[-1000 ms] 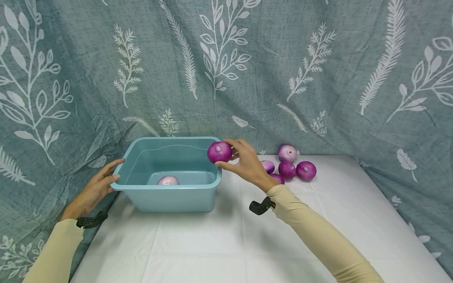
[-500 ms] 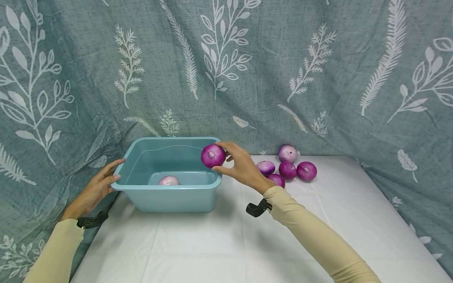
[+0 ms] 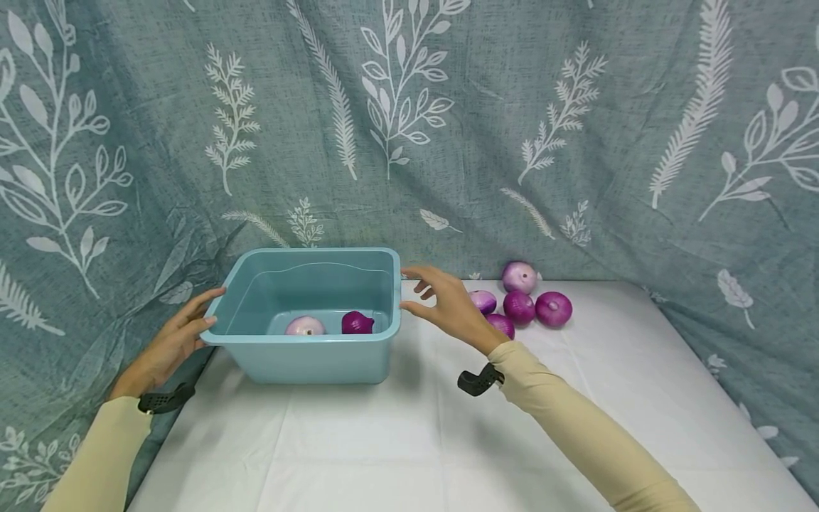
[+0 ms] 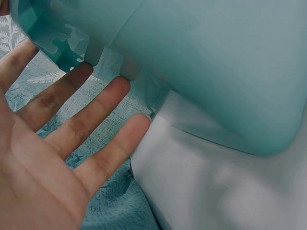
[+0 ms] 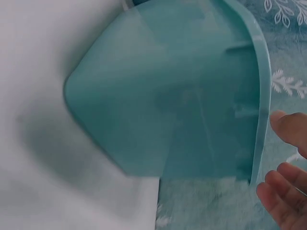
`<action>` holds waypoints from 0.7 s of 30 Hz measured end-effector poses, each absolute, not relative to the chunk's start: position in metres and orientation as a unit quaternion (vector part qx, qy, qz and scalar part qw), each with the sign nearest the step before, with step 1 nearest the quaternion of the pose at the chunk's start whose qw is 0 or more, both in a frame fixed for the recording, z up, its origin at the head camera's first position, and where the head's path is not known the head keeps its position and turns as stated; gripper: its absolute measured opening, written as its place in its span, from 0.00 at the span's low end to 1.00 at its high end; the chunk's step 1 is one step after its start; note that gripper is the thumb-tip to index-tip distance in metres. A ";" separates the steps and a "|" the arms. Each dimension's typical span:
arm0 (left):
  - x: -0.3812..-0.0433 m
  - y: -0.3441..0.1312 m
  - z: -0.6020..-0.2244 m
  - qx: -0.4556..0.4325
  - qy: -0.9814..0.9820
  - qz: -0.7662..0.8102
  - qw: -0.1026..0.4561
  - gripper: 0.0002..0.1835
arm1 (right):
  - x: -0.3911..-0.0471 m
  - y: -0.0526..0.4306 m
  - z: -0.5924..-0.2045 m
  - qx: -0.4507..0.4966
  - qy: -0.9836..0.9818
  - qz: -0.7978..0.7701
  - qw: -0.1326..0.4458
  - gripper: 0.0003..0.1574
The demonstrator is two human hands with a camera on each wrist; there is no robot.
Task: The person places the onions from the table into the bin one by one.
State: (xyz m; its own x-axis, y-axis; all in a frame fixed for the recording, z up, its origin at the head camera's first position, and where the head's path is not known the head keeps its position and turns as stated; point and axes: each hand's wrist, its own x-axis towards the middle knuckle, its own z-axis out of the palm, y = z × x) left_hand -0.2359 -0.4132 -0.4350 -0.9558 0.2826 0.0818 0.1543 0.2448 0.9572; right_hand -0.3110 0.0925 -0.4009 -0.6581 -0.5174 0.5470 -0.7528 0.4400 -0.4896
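Observation:
A light blue plastic tub [image 3: 307, 360] stands on the white-covered table. Inside it lie a pale onion [image 3: 305, 326] and, to its right, a dark purple onion [image 3: 357, 323]. My left hand [image 3: 171, 348] rests at the tub's left rim, thumb and index fingertip on the edge; in the left wrist view its other fingers [image 4: 103, 110] reach straight along the outer wall. Just outside the right rim is my right hand [image 3: 451, 306], holding nothing, thumb and fingers spread apart. The right wrist view shows its fingertips [image 5: 278, 117] near the tub's edge.
Right of my right hand, several onions sit in a group on the table: a pale one [image 3: 520, 277] at the back, purple ones [image 3: 554, 309] in front. A leaf-patterned blue-green cloth [image 3: 473, 142] hangs behind and along both sides of the white table [image 3: 358, 448].
My right hand carried the purple onion left over the tub and let go of it; the onion now lies inside. That hand then drew back right. My left hand has stayed put.

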 end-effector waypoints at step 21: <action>-0.235 -0.412 -0.434 0.136 0.791 0.594 0.056 0.32 | -0.305 0.215 -0.457 0.286 -0.904 0.287 0.135 0.36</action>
State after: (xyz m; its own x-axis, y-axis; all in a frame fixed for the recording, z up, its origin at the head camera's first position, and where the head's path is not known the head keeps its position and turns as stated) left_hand -0.2353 -0.4118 -0.4337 -0.9565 0.2825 0.0733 0.1491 0.2568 0.9549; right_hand -0.3049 0.2152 -0.4574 -0.8001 -0.4395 0.4083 -0.5946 0.6718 -0.4418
